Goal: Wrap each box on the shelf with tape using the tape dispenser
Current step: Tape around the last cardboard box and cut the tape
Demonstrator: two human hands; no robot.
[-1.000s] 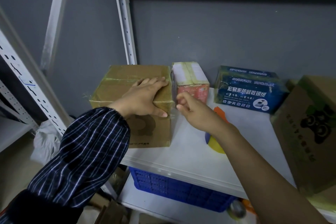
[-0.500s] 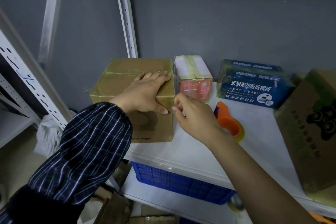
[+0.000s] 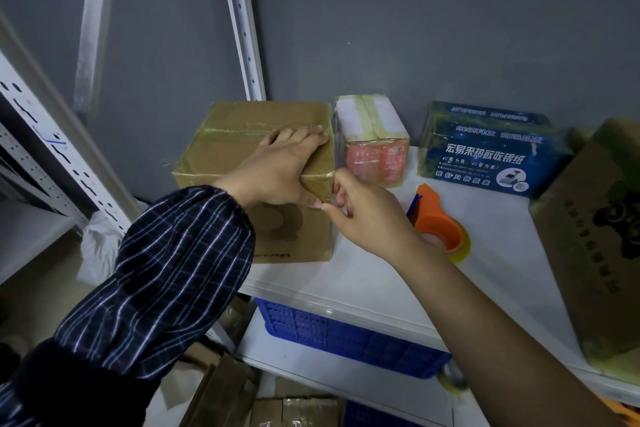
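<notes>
Item: brown cardboard box, at the left end of the white shelf, against the upright post. Glossy tape bands cross its top and wrap the front right corner.

Your left hand: laid flat on the box's top right area, fingers spread toward the right edge, thumb hooked down over the front face. It presses rather than grips. The sleeve is dark plaid.

Your right hand: at the box's front right corner, just right of your left thumb. Thumb and forefinger are pinched together at the taped edge; whether a loose tape end sits between them cannot be told.

Item: orange tape dispenser, resting on the shelf just right of your right wrist, untouched by either hand, with a yellowish tape roll beneath it.

Item: small red-and-white box, just beside the brown box on its right, taped over the top.

Item: blue printed box, further right, against the back wall, also glossy with tape.

Item: large cardboard box, tilted at the shelf's right end.

Item: blue crate, on the lower shelf beneath.
</notes>
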